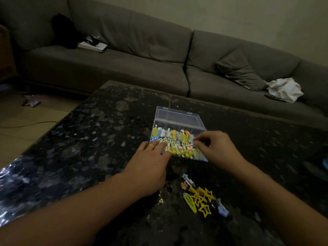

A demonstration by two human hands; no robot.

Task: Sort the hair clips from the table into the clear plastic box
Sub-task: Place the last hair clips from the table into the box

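A clear plastic box (pixel 179 119) with its lid open stands in the middle of the dark table (pixel 88 135). Several hair clips in yellow, blue, white and pink lie in rows inside it. My left hand (pixel 150 167) rests with straight fingers on the pale clips at the box's near left side. My right hand (pixel 216 150) hovers over the box's right side, fingertips pinched together on a small blurred clip. A loose pile of hair clips (pixel 200 196), with yellow stars, a yellow snap clip and a blue clip, lies on the table between my forearms.
A grey sofa (pixel 142 55) runs along the far side of the table, with a cushion (pixel 237 68), a crumpled white cloth (pixel 284 89) and a book (pixel 92 45) on it. A cable lies on the floor at left.
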